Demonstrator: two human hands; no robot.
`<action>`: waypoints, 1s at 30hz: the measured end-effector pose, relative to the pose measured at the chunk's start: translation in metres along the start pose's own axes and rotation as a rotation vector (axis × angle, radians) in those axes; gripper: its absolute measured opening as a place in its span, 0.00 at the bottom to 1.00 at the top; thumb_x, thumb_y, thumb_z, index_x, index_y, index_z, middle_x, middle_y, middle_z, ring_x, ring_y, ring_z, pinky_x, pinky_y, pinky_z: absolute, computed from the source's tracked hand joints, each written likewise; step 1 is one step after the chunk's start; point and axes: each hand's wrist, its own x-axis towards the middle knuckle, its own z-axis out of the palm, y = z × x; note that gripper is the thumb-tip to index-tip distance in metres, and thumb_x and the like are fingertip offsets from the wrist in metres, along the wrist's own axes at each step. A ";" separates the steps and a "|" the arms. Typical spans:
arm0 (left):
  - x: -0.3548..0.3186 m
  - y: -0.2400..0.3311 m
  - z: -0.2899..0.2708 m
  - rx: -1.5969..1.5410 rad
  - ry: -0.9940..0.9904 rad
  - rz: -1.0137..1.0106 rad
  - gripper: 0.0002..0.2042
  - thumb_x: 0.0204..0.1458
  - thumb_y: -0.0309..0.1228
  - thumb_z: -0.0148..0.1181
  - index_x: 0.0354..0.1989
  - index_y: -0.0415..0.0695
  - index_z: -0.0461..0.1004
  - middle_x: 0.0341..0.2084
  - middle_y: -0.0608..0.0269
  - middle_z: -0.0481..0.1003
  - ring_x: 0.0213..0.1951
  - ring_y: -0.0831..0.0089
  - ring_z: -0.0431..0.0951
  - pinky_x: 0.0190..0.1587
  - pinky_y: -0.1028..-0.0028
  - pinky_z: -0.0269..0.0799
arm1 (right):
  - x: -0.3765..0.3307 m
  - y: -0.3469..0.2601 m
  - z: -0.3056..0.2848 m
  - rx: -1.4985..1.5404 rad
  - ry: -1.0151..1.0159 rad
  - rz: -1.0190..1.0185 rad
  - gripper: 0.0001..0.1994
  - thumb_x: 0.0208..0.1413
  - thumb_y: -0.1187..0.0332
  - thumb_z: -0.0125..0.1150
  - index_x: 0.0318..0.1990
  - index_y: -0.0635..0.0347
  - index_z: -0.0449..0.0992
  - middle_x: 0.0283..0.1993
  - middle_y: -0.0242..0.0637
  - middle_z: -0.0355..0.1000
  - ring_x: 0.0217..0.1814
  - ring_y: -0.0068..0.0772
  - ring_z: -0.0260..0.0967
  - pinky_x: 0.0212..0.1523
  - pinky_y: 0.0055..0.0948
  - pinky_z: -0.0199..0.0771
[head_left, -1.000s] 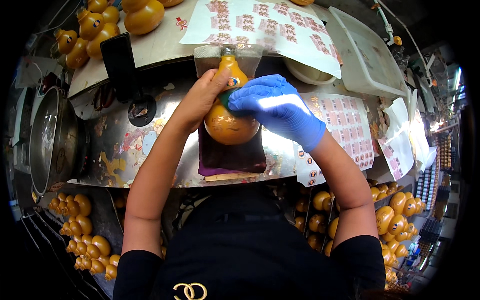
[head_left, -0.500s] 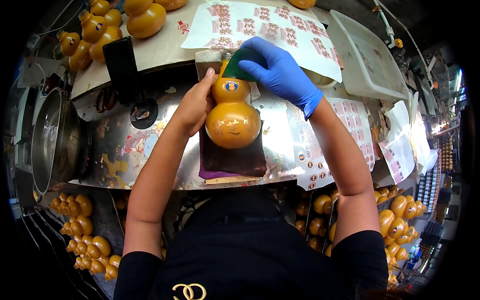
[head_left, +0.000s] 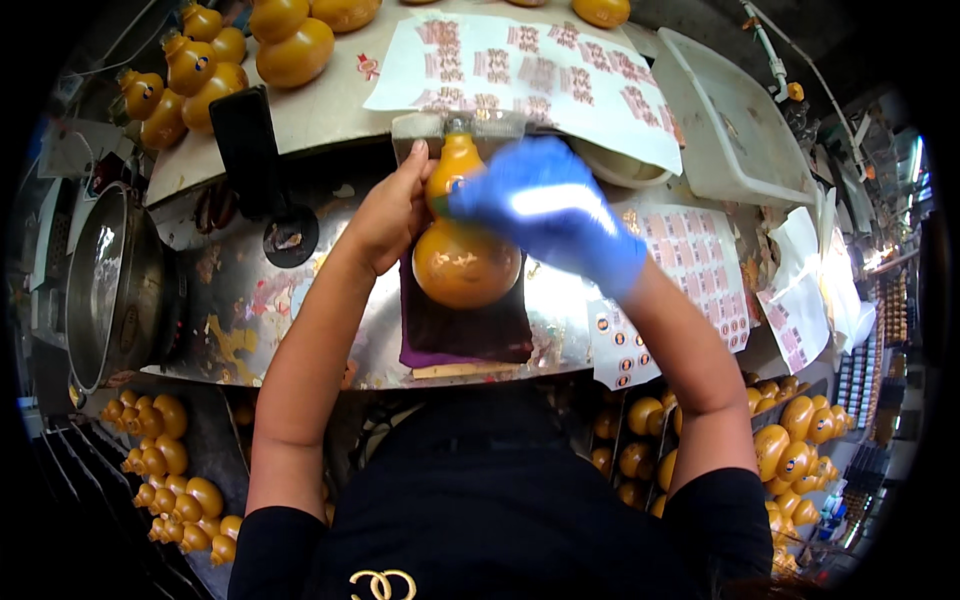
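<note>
On the metal bench (head_left: 560,310), the amber gourd bottle (head_left: 466,262) lies neck-away over a dark cloth (head_left: 465,335); good work here probably means the left hand (head_left: 388,215) gripping the bottle's side steadily while the gloved right hand (head_left: 560,205), blurred but seemingly closed on a green scraper (head_left: 440,206), strokes flat and evenly. Counted: one bench, one cloth, one gripped bottle, two hands, one scraper.

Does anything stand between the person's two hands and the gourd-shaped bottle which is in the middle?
Nothing visible separates the left hand from the gourd-shaped bottle. The right hand wears a blue glove, and part of a green piece shows at its fingertips, near the bottle's waist; blur hides the exact contact.
</note>
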 end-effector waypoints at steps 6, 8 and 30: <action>0.012 -0.005 -0.005 0.079 -0.006 -0.032 0.22 0.64 0.46 0.43 0.52 0.40 0.69 0.47 0.60 0.74 0.47 0.72 0.76 0.51 0.71 0.71 | -0.022 -0.029 -0.013 0.839 0.189 0.834 0.05 0.56 0.72 0.60 0.40 0.59 0.77 0.39 0.34 0.76 0.39 0.23 0.72 0.40 0.26 0.71; -0.003 0.002 0.010 0.186 -0.058 0.062 0.21 0.62 0.46 0.47 0.52 0.40 0.69 0.43 0.63 0.74 0.43 0.77 0.74 0.47 0.78 0.68 | -0.015 -0.022 -0.034 0.862 0.236 1.086 0.10 0.61 0.65 0.55 0.42 0.63 0.75 0.38 0.30 0.73 0.40 0.18 0.69 0.41 0.22 0.70; -0.211 0.056 -0.012 0.698 0.586 0.916 0.12 0.59 0.32 0.56 0.46 0.39 0.72 0.41 0.64 0.75 0.44 0.79 0.73 0.48 0.78 0.69 | 0.004 -0.102 -0.002 0.653 0.190 0.918 0.09 0.62 0.68 0.52 0.47 0.60 0.74 0.23 0.24 0.66 0.21 0.09 0.57 0.22 0.11 0.54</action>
